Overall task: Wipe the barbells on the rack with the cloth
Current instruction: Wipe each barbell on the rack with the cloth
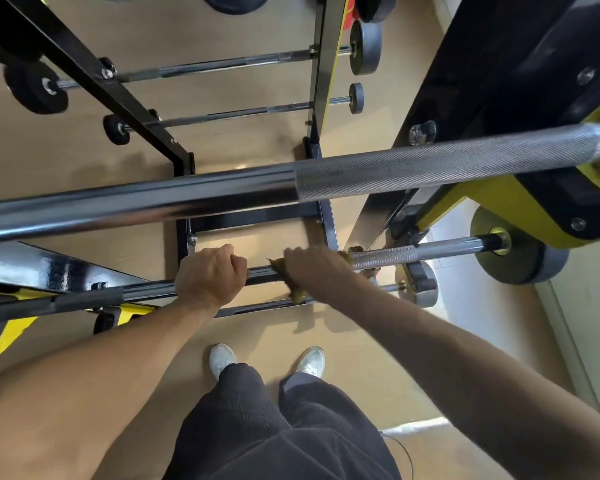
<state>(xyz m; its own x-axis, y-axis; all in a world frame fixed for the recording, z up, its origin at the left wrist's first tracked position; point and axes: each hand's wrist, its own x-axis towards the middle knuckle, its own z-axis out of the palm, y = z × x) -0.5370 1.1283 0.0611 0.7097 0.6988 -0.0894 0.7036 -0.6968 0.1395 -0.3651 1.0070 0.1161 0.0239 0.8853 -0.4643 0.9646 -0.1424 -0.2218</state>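
I look straight down a black and yellow barbell rack (541, 202). A thick chrome barbell (430, 168) crosses the view close to the camera. Below it lies a thinner barbell (440, 249) with grey plates at its right end. My left hand (210, 275) grips this lower bar near its middle. My right hand (314, 270) holds a yellow-brown cloth (297, 294) wrapped around the same bar, just right of my left hand. Most of the cloth is hidden under my fingers.
Two smaller barbells (222, 64) (243, 114) rest on a second black rack (94, 81) further down. A grey weight plate (520, 258) sits at the right. My white shoes (222, 358) stand on the tan floor in front of the rack base (253, 216).
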